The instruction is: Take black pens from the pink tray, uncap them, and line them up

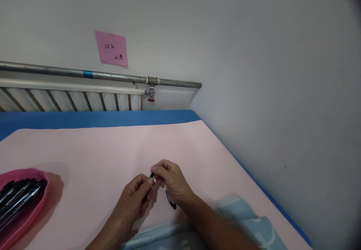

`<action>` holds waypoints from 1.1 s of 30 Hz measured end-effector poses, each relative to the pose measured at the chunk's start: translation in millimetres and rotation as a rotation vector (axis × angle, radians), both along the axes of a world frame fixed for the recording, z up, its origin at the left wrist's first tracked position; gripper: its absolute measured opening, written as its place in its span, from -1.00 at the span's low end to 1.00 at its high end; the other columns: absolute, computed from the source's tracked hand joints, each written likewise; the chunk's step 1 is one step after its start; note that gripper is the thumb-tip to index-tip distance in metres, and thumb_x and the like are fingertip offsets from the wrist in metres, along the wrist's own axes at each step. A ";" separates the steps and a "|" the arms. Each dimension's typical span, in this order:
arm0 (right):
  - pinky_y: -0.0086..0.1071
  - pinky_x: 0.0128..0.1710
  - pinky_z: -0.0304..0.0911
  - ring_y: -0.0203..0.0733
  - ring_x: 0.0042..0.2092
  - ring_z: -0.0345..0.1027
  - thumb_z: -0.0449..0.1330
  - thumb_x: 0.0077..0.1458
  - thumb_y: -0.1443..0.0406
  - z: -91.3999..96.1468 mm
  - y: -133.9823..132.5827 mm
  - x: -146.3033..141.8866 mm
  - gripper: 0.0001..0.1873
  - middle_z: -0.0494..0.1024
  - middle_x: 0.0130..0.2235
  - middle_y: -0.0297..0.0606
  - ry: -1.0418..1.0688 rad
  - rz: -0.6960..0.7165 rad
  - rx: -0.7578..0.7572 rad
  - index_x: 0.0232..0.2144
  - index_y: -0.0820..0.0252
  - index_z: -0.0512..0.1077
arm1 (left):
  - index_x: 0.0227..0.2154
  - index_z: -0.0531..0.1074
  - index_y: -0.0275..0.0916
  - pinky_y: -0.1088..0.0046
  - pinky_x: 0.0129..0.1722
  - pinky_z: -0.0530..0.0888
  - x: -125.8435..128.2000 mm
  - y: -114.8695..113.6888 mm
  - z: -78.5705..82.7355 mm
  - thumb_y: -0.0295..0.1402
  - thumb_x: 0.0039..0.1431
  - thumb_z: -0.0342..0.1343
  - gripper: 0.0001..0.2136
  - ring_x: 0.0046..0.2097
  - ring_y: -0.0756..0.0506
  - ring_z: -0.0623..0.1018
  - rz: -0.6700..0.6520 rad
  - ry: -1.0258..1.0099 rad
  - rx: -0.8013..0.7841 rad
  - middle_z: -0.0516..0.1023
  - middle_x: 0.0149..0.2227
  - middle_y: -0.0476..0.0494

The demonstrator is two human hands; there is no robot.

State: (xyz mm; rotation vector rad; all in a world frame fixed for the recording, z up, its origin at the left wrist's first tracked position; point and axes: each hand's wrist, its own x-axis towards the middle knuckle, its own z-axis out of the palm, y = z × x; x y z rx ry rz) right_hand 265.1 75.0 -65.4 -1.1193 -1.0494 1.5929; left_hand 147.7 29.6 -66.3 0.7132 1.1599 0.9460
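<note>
My left hand (137, 194) is closed in a pinch on a small black stick-like piece (152, 175), most of which its fingers hide. My right hand (172, 179) meets it from the other side, thumb and fingertips pinched at the upper end of that same piece. Just below the right palm shows a slim, shiny black curved piece (170, 200); whether it lies on the table or hangs from the fingers I cannot tell. Both hands are over the pink tabletop cover (93, 167).
At the left stands a pink basket (45, 189) holding several glossy black pen-like sticks (21, 197). A light blue patterned cloth (242, 216) lies at the near edge. Behind the blue table border (98, 119) are a radiator (79, 99), a pipe and a pink wall note (111, 48).
</note>
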 end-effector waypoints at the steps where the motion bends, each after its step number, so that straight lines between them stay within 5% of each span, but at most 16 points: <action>1: -0.50 -0.59 -0.02 -0.42 -0.59 0.11 0.27 -0.20 0.24 0.6 0.1 0.5 -0.81 0.35 -0.64 -0.41 -0.003 0.002 0.012 -0.61 0.24 0.38 | -0.55 0.23 -0.22 0.64 -0.74 -0.13 -0.3 -0.1 0.2 -0.05 -0.05 0.11 -0.67 -0.73 0.17 0.03 -0.007 -0.008 -0.004 0.16 -0.74 0.17; 8: -0.45 -0.47 0.10 -0.38 -0.53 0.25 0.20 -0.10 0.21 4.6 1.0 2.3 -0.80 0.44 -0.51 -0.33 0.161 0.163 0.018 -0.47 0.27 0.47 | -0.47 0.26 -0.22 0.63 -0.76 -0.17 -5.0 -2.1 3.7 -0.09 -0.02 0.12 -0.71 -0.71 0.19 -0.06 -0.058 -0.276 -0.069 0.23 -0.64 0.14; 11: -0.44 -0.50 0.09 -0.39 -0.54 0.25 0.21 -0.10 0.18 3.3 0.6 0.3 -0.77 0.47 -0.43 -0.31 0.169 0.118 0.005 -0.43 0.24 0.45 | -0.48 0.26 -0.24 0.64 -0.75 -0.16 -4.5 -2.3 3.3 -0.08 0.01 0.08 -0.70 -0.70 0.19 -0.04 -0.045 -0.228 -0.030 0.22 -0.64 0.13; 15: -0.47 -0.55 0.02 -0.43 -0.60 0.14 0.26 -0.16 0.24 1.8 1.0 0.0 -0.82 0.37 -0.60 -0.41 0.075 0.002 0.007 -0.56 0.25 0.39 | -0.52 0.23 -0.23 0.65 -0.74 -0.15 -2.5 -2.4 2.9 -0.09 0.02 0.08 -0.70 -0.71 0.19 -0.02 -0.029 -0.152 -0.017 0.21 -0.67 0.14; 23: -0.48 -0.53 0.05 -0.41 -0.56 0.17 0.24 -0.15 0.24 2.2 2.7 2.7 -0.82 0.40 -0.57 -0.35 0.128 0.057 -0.012 -0.51 0.29 0.47 | -0.49 0.22 -0.22 0.63 -0.75 -0.18 -4.3 -2.7 2.6 -0.08 -0.01 0.10 -0.70 -0.70 0.18 -0.07 -0.054 -0.189 -0.083 0.21 -0.65 0.15; 33: -0.49 -0.58 -0.01 -0.42 -0.59 0.14 0.25 -0.18 0.25 -0.5 0.6 0.0 -0.84 0.36 -0.61 -0.39 0.005 -0.006 0.014 -0.57 0.26 0.40 | -0.51 0.25 -0.23 0.63 -0.72 -0.08 -4.1 0.2 -0.1 -0.03 -0.02 0.06 -0.67 -0.71 0.16 0.06 -0.039 0.063 0.021 0.16 -0.72 0.16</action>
